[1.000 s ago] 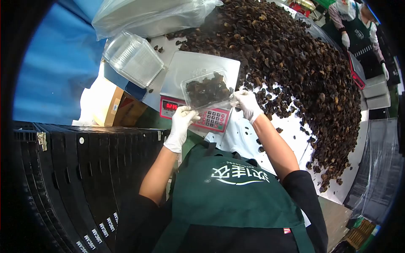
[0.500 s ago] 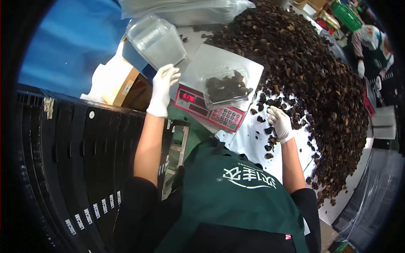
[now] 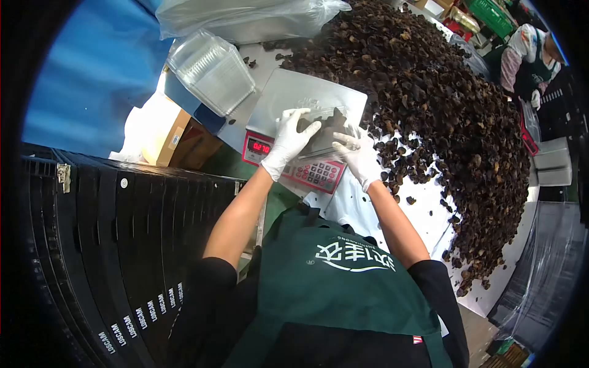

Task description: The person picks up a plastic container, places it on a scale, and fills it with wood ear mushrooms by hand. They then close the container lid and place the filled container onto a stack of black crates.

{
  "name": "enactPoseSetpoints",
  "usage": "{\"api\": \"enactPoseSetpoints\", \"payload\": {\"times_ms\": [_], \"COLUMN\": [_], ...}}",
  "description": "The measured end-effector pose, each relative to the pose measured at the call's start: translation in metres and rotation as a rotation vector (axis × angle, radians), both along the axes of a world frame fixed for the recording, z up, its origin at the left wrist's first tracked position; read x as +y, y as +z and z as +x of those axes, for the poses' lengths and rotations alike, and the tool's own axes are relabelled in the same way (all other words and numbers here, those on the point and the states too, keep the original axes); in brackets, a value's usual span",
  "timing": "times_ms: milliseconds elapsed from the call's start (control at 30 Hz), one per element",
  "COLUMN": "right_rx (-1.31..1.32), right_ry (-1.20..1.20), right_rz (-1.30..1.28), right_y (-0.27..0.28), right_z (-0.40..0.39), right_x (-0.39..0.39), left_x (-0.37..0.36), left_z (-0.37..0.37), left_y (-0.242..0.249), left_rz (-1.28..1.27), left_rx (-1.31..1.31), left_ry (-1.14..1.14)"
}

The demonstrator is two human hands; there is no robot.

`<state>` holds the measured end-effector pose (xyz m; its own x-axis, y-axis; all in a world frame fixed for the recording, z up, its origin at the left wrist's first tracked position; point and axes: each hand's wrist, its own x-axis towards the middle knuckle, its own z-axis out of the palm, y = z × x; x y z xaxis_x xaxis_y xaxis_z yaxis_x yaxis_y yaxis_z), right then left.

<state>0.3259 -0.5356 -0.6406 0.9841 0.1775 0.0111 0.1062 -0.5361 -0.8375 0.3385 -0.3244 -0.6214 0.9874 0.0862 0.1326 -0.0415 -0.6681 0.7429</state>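
Note:
A clear plastic container holding dark dried fungus sits on the steel plate of a weighing scale. My left hand, in a white glove, lies over the container's left side with fingers spread on its top. My right hand, also gloved, grips the container's near right edge. The scale's red display is lit, and its keypad shows just below my hands.
A large heap of dried fungus covers the white table to the right. A stack of empty clear containers lies left of the scale, above a cardboard box. Black crates stand at left. A co-worker stands far right.
My left hand came back from the stack of empty containers onto the container on the scale. My right hand rose from the loose fungus on the table to the container's edge.

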Motion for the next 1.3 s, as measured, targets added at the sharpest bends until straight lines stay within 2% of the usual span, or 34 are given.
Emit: {"api": "enactPoseSetpoints", "payload": {"times_ms": [33, 100, 167, 200, 233, 300, 333, 400, 433, 500, 567, 733, 1067, 1133, 1167, 1233, 1300], "right_rx": [-0.083, -0.067, 0.098, 0.258, 0.225, 0.529, 0.534, 0.509, 0.523, 0.533, 0.529, 0.682, 0.571, 0.719, 0.708, 0.656, 0.663], "right_ry": [-0.005, 0.079, 0.224, 0.137, 0.118, -0.019, -0.022, -0.176, -0.184, -0.274, -0.189, -0.206, -0.142, -0.115, -0.117, -0.176, -0.256], "right_rz": [-0.232, -0.213, 0.270, 0.397, 0.469, 0.471, 0.471, 0.791, 1.029, 0.813, 0.631, 0.604, 0.589, 0.690, 0.725, 0.821, 0.868], "right_y": [0.005, 0.007, -0.001, 0.010, 0.010, 0.019, 0.018, 0.014, 0.015, 0.022, 0.013, 0.019, 0.009, 0.024, 0.020, 0.013, -0.018], "right_z": [-0.002, -0.001, 0.004, -0.005, -0.010, -0.019, -0.022, -0.026, -0.027, -0.025, -0.024, -0.011, -0.011, -0.014, -0.017, -0.023, -0.026], "right_x": [0.001, -0.013, -0.030, -0.038, -0.046, -0.058, -0.056, -0.051, -0.054, -0.051, -0.052, -0.040, -0.043, -0.048, -0.056, -0.079, -0.117], "left_x": [-0.001, -0.003, -0.005, -0.006, -0.007, -0.009, -0.010, -0.009, -0.009, -0.008, -0.010, -0.010, -0.008, 0.011, 0.022, 0.052, 0.095], "left_z": [-0.003, -0.008, -0.009, -0.010, -0.010, -0.010, -0.011, -0.011, -0.010, -0.010, -0.011, -0.012, -0.009, 0.003, 0.008, 0.019, 0.031], "left_y": [0.004, 0.014, 0.014, 0.019, 0.021, 0.018, 0.017, 0.015, 0.015, 0.014, 0.014, 0.015, 0.013, 0.007, 0.010, 0.026, 0.034], "left_rz": [-0.001, 0.120, 0.134, 0.158, 0.179, 0.179, 0.185, 0.204, 0.223, 0.227, 0.228, 0.240, 0.239, -0.047, -0.132, -0.297, -0.317], "left_rx": [0.001, 0.028, 0.037, 0.047, 0.058, 0.045, 0.032, 0.019, 0.001, 0.001, 0.006, 0.003, 0.007, 0.014, 0.048, -0.066, -0.103], "left_ry": [-0.003, -0.040, -0.046, -0.050, -0.050, -0.043, -0.037, -0.041, -0.039, -0.042, -0.050, -0.046, -0.036, -0.099, 0.001, 0.157, 0.283]}}
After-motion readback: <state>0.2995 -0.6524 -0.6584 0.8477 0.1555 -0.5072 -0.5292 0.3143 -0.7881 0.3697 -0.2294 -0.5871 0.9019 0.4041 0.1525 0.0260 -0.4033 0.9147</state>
